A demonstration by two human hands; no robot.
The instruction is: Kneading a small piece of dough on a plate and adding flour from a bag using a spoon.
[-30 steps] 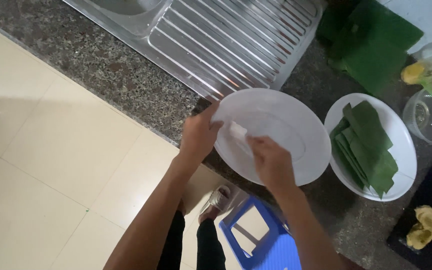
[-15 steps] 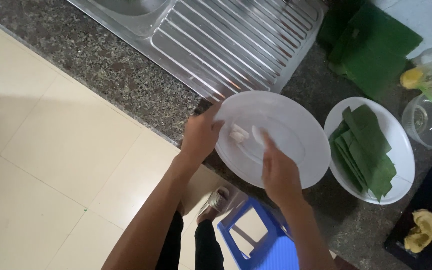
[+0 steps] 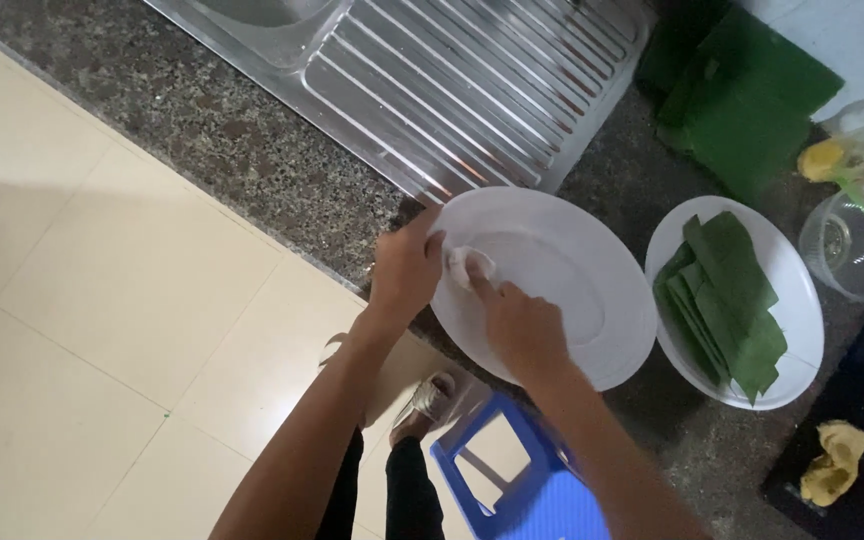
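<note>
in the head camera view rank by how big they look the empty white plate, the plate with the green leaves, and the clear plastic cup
1. Empty white plate, largest.
2. Plate with the green leaves, slightly smaller.
3. Clear plastic cup, smallest, partly cut off at the frame edge.

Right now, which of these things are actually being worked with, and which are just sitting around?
In use:
- left hand gripping the white plate
- right hand pressing a small white cloth on it

Lying about:
- plate of green leaves
- sink drainboard
- blue stool
- yellow rag
</note>
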